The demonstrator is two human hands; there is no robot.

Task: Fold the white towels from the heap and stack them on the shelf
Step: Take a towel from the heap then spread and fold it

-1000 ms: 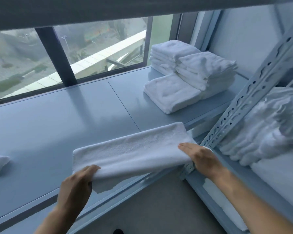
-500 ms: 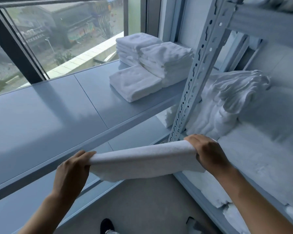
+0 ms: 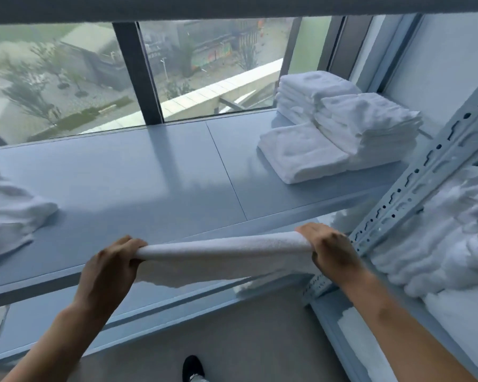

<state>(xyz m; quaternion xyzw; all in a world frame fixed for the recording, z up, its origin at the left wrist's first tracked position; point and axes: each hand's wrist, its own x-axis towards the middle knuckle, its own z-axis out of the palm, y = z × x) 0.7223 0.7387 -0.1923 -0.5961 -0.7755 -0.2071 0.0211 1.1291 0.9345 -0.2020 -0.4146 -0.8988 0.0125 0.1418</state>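
I hold a folded white towel [image 3: 224,257] stretched level in front of the grey shelf [image 3: 149,175], just off its front edge. My left hand [image 3: 108,274] grips its left end and my right hand [image 3: 331,252] grips its right end, fingers curled over the top fold. Part of the towel hangs down below my hands. On the shelf's far right stand stacks of folded white towels [image 3: 342,128]. A heap of unfolded white towels [image 3: 439,238] lies on the adjoining shelf unit at the right.
A crumpled white towel [image 3: 9,216] lies at the shelf's left edge. A perforated metal upright [image 3: 414,180] rises at the right between shelf and heap. A window runs behind the shelf. A lower shelf and the floor with my shoe [image 3: 192,368] lie below.
The towel has come off the shelf surface and now hangs lifted between both hands at the front edge. My view swung right toward the heap, then back to the shelf.
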